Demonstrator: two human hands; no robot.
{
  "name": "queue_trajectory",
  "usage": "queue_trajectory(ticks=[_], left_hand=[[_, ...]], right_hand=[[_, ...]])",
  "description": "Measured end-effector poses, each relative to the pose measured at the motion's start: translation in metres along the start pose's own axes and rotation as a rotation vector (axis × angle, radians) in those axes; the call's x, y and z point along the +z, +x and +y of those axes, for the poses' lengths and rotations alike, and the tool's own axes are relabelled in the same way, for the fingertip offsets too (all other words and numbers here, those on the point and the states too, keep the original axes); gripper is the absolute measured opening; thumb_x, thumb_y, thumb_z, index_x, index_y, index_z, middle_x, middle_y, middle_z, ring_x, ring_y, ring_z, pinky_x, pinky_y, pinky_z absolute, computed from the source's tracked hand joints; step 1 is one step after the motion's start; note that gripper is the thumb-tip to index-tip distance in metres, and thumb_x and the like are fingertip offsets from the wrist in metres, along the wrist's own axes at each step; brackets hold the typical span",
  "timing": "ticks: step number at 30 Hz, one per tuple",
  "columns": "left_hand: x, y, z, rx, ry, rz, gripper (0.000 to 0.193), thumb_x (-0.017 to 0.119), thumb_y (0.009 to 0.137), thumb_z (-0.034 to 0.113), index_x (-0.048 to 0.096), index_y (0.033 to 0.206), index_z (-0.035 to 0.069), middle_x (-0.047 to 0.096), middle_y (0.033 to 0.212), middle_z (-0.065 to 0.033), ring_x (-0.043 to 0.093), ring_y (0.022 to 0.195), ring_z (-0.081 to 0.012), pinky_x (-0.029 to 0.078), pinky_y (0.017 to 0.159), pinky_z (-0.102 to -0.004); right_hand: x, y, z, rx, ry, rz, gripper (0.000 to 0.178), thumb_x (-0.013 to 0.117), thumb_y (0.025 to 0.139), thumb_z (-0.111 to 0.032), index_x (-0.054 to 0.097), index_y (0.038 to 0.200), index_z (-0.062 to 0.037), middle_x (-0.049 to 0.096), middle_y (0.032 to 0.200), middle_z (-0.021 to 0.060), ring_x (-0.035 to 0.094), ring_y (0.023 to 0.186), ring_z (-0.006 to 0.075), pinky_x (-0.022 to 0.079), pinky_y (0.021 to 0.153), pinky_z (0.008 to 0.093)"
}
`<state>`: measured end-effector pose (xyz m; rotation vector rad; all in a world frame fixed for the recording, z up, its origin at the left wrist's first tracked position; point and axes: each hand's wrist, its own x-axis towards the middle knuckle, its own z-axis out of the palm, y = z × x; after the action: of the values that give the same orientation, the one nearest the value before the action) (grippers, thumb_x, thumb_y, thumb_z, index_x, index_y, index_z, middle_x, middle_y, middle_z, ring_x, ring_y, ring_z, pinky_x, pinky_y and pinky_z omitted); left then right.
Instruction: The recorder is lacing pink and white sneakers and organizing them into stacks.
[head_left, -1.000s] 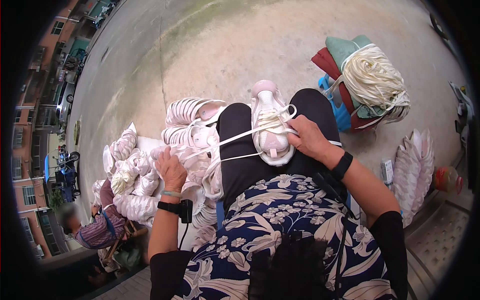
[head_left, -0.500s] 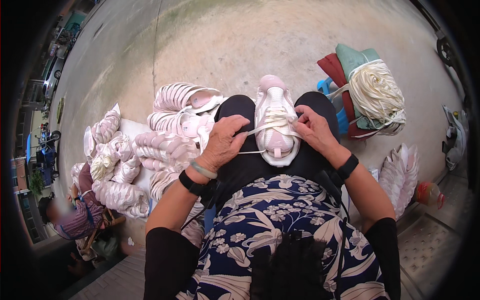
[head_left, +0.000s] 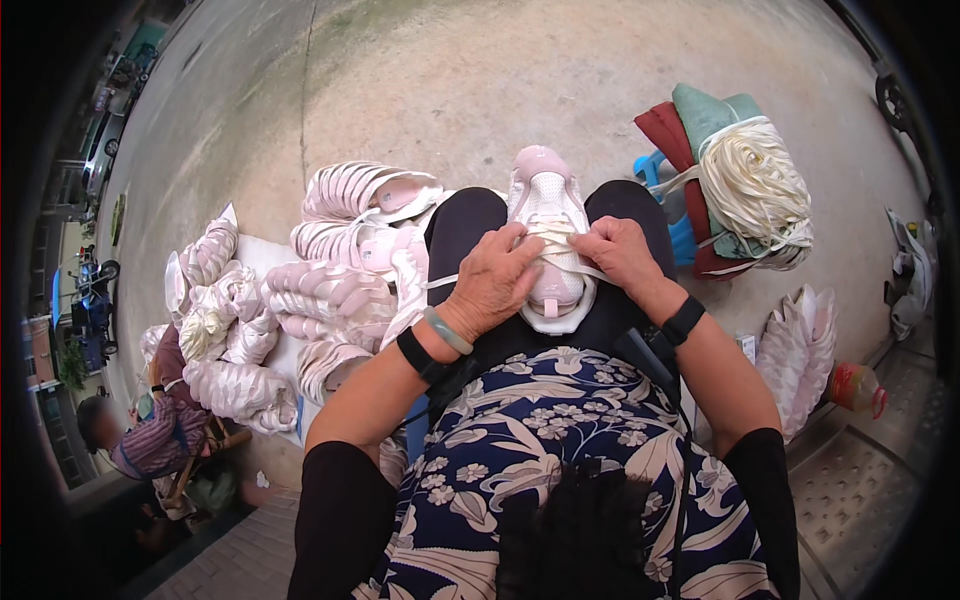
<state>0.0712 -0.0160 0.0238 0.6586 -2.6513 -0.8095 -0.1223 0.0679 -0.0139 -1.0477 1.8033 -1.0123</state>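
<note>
A pink and white shoe upper (head_left: 549,188) lies across my lap between my knees, its toe pointing away from me. Cream shoelace (head_left: 553,229) crosses its middle. My left hand (head_left: 496,277) is at the upper's left side, thumb and fingertips closed on the lace over the tongue. From the other side my right hand (head_left: 622,252) pinches the lace near the eyelets, its fingertips almost meeting the left ones. A loose lace end runs out left from beneath my left hand. The pink heel tab (head_left: 551,308) faces me.
Stacks of pink and white shoe uppers (head_left: 330,295) lie to my left. At right, a thick bundle of cream laces (head_left: 755,185) rests on red and green cloth over a blue stool (head_left: 683,240). More uppers (head_left: 797,360) and a bottle (head_left: 856,387) stand lower right. Another person (head_left: 165,430) sits far left.
My left hand has moved right and in over the upper, onto the lacing. My right hand has shifted slightly left, bringing both hands' fingertips close together.
</note>
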Motion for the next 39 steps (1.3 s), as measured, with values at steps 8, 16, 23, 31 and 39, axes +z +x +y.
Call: queue_trajectory(ticks=[8, 16, 23, 31, 39], left_hand=[[0.002, -0.001, 0.002, 0.047, 0.048, 0.076, 0.033, 0.063, 0.076, 0.013, 0.056, 0.108, 0.007, 0.055, 0.103, -0.0146, 0.057, 0.084, -0.031, 0.048, 0.069, -0.0358], [0.002, 0.0, -0.005, -0.208, -0.076, 0.087, 0.016, 0.058, 0.081, 0.017, 0.056, 0.09, 0.004, 0.058, 0.077, -0.0158, 0.058, 0.07, -0.0337, 0.045, 0.062, -0.0389], [-0.013, -0.005, -0.009, -0.23, -0.151, 0.051, 0.013, 0.056, 0.08, 0.014, 0.053, 0.074, 0.003, 0.055, 0.066, -0.0149, 0.056, 0.065, -0.0343, 0.042, 0.056, -0.0411], [-0.074, -0.044, -0.038, -0.271, -0.25, -0.085, 0.012, 0.056, 0.08, 0.006, 0.051, 0.071, 0.001, 0.049, 0.057, -0.011, 0.047, 0.05, -0.0178, 0.04, 0.05, -0.029], [-0.065, -0.044, -0.031, -0.318, -0.37, -0.003, 0.012, 0.058, 0.082, 0.009, 0.054, 0.074, 0.0, 0.05, 0.056, -0.0045, 0.045, 0.052, -0.0106, 0.038, 0.05, -0.0253]], right_hand=[[0.002, 0.001, -0.001, 0.013, -0.021, 0.077, 0.031, 0.067, 0.07, -0.029, 0.06, 0.059, -0.0014, 0.059, 0.059, 0.0087, 0.057, 0.054, 0.0162, 0.043, 0.052, 0.0302], [0.005, 0.005, 0.003, -0.031, -0.133, 0.085, 0.028, 0.065, 0.067, -0.032, 0.057, 0.061, -0.0055, 0.058, 0.062, 0.0097, 0.058, 0.059, 0.0233, 0.044, 0.056, 0.0346], [0.007, 0.001, -0.007, 0.039, -0.106, 0.103, 0.027, 0.065, 0.066, -0.031, 0.055, 0.066, -0.0061, 0.057, 0.061, 0.0074, 0.057, 0.059, 0.022, 0.044, 0.056, 0.0334], [-0.008, -0.004, 0.008, 0.028, 0.095, 0.031, 0.014, 0.064, 0.073, -0.017, 0.059, 0.075, -0.005, 0.056, 0.061, 0.0041, 0.053, 0.055, 0.012, 0.043, 0.053, 0.0264], [-0.023, -0.041, -0.009, -0.144, 0.031, -0.088, 0.014, 0.062, 0.079, -0.013, 0.056, 0.083, -0.0013, 0.056, 0.065, 0.0067, 0.053, 0.057, 0.0124, 0.044, 0.055, 0.0259]])
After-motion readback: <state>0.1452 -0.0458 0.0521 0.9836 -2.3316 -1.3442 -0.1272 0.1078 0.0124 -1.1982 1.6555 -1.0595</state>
